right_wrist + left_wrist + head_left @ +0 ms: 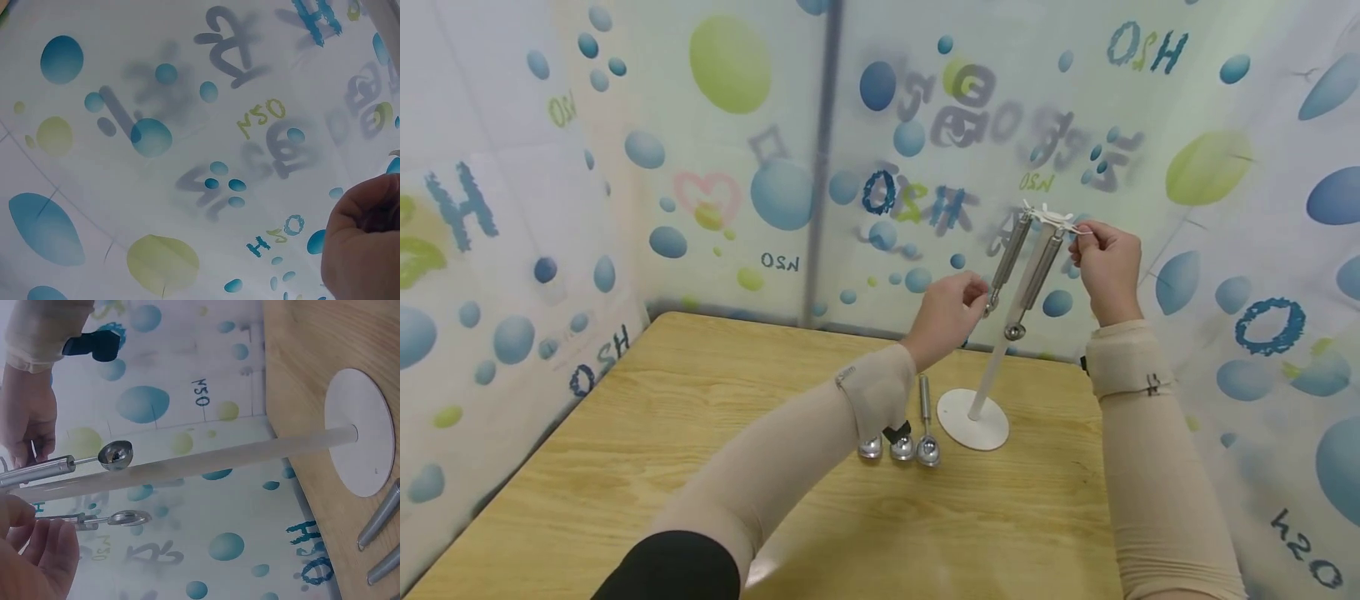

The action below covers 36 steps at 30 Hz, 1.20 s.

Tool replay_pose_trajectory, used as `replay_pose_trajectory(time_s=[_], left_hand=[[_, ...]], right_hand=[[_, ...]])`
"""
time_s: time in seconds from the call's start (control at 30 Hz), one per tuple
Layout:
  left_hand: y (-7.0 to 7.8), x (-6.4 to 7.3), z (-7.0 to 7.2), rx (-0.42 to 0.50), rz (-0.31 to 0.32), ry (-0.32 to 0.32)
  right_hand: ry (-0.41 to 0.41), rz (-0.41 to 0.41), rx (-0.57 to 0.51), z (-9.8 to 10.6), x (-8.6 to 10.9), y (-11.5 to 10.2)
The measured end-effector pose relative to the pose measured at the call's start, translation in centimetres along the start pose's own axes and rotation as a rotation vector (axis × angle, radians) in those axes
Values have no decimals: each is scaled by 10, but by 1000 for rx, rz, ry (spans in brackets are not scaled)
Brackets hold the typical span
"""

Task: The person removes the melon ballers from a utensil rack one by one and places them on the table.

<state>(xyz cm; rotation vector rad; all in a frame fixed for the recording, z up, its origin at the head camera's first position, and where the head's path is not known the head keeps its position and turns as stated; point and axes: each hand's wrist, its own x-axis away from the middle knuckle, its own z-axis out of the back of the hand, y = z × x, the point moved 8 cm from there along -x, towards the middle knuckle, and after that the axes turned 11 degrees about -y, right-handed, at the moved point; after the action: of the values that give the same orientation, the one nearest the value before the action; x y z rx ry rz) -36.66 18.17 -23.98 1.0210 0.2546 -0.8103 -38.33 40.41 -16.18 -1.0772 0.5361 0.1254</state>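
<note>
1. White stand (994,367): round base (958,427) flat on the table (1015,517), near its far-right corner; post upright, hooked top (1051,218) uppermost.
2. Hanging scoops (1041,271), metal, at least two: suspended from the hooked top, bowls downward, presumably so that they hang clear of the post.
3. Right hand (1108,262): thumb and finger pinching one hook, probably to steady the stand.
4. Left hand (951,308): fingers bent beside the left-hand hanging scoop, perhaps to guide it; whether they pinch it cannot be told.
5. Loose scoops (902,451), three: side by side, left of the base, bowls toward the near edge; likely laid within reach.
6. Table: pale, wood-grained surface.
7. Sheeting (737,275): whitish, printed with blue and green bubbles and "H2O", beyond the far edge and at both sides.
</note>
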Motion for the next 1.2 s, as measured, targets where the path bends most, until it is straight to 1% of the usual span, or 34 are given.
replay_pose_trajectory(time_s=[0.07, 0.3, 0.43, 0.53, 0.73, 0.97, 1.2], left_hand=[[3, -5, -4, -9, -1, 1], [11, -19, -18, -11, 42, -14], [12, -25, -26, 26, 89, -37], [12, -29, -30, 71, 118, -41], [17, -35, -35, 121, 114, -32], [19, -41, -40, 145, 119, -36], [24, -43, -39, 153, 103, -3]], right_hand=[[1, -2, 4, 0, 0, 0], [3, -8, 14, 1, 1, 0], [4, -16, 17, 2, 2, 1], [5, -14, 23, 2, 1, 1], [5, 15, 27, 0, 0, 2], [12, 22, 29, 1, -1, 1], [12, 21, 22, 1, -2, 0]])
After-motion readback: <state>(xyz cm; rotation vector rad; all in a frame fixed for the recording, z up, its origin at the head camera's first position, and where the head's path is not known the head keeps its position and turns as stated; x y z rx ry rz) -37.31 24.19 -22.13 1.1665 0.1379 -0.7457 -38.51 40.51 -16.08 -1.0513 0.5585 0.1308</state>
